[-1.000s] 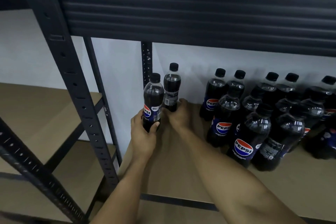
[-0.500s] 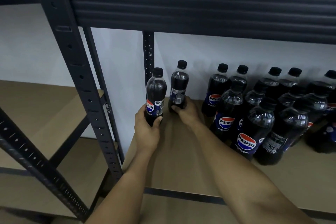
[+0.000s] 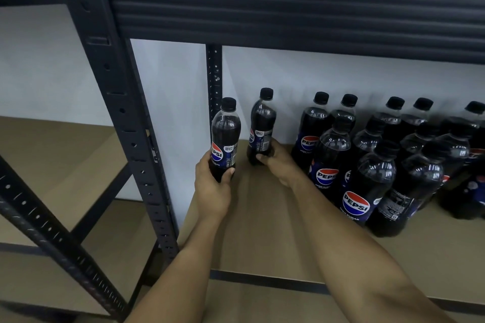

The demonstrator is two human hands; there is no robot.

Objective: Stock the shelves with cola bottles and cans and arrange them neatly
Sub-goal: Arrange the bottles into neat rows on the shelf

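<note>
Brown shelf board (image 3: 262, 238) holds the work. Left hand (image 3: 212, 191) curls round the first bottle (image 3: 225, 136) just in front of the rear post (image 3: 214, 78); right hand (image 3: 279, 164) grips the tilted second bottle (image 3: 262, 123) right of that post. Best to set both upright, labels forward, in line.

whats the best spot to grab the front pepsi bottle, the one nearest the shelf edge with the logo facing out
Grip the labelled midsection of the front bottle, coming in from the front-left. It stands upright at the cluster's front corner with bare shelf on that side, while a neighbouring bottle crowds its right and others stand close behind.
</note>
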